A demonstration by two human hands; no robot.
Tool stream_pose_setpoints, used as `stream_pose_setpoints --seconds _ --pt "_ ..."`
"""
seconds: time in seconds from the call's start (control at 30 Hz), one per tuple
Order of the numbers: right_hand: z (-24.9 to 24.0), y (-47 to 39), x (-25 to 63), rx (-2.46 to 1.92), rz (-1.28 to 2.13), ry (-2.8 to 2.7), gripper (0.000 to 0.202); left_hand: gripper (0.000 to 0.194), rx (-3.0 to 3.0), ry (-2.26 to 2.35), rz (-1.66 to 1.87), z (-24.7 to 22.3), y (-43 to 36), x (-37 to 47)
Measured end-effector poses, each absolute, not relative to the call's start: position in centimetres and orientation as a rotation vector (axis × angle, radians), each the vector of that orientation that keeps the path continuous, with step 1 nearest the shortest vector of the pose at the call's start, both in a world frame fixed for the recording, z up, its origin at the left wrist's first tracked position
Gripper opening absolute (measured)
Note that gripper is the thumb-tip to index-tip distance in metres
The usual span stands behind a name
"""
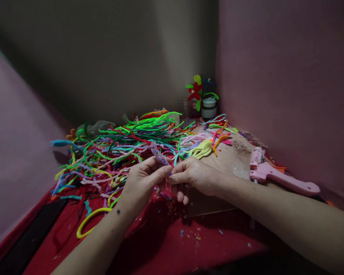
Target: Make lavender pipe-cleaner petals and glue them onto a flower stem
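Between my two hands is a bent purple pipe cleaner (159,153), its loop pointing up and away from me. My left hand (149,175) pinches it between thumb and fingers. Close against it, my right hand (189,175) has thumb and forefinger pressed together on the pipe cleaner's lower end; its other fingers curl below. The fingertips hide that end. Just beyond my right hand lies a bundle of looped pale yellow pipe cleaners (201,149). A large heap of many-coloured pipe cleaners (126,141) spreads behind and left of my left hand.
A pink hot glue gun (283,178) rests at the right on a brown board (226,162). By my left forearm is a yellow scissors-like handle (84,225). Pipe-cleaner flowers (195,91) and a lidded jar (209,108) stand in the corner. Scraps dot the red cloth (172,248).
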State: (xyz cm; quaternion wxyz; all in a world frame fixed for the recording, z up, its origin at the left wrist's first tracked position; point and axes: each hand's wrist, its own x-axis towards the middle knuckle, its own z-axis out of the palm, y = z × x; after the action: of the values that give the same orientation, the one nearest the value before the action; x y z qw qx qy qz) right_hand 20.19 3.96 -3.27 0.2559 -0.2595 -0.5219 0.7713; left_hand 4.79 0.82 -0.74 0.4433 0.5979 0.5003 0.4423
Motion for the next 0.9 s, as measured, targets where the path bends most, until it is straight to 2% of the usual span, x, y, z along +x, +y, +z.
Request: stream_pose_setpoints --seconds 0.17,0.3,0.43,0.6,0.9 --pt "-3.4 4.1 20.3 -0.705 2.144 -1.411 0.016 0.018 1.427 1.262 1.076 -1.1 0.9 4.3" --pt "-3.8 4.5 20.3 -0.478 2.261 -1.177 0.018 0.017 1.299 1.218 1.148 -0.7 0.8 4.6" --pt "-4.0 4.6 20.3 -0.428 2.320 -0.922 0.005 0.013 1.182 1.153 1.224 -0.6 1.0 4.9" --pt "-3.6 4.5 20.1 -0.510 2.288 -0.821 0.012 0.014 1.198 1.196 1.287 -0.9 0.9 5.0" --pt "-3.3 4.1 20.1 -0.539 2.183 -0.857 0.009 0.010 1.229 1.214 1.354 -0.5 0.5 5.5"
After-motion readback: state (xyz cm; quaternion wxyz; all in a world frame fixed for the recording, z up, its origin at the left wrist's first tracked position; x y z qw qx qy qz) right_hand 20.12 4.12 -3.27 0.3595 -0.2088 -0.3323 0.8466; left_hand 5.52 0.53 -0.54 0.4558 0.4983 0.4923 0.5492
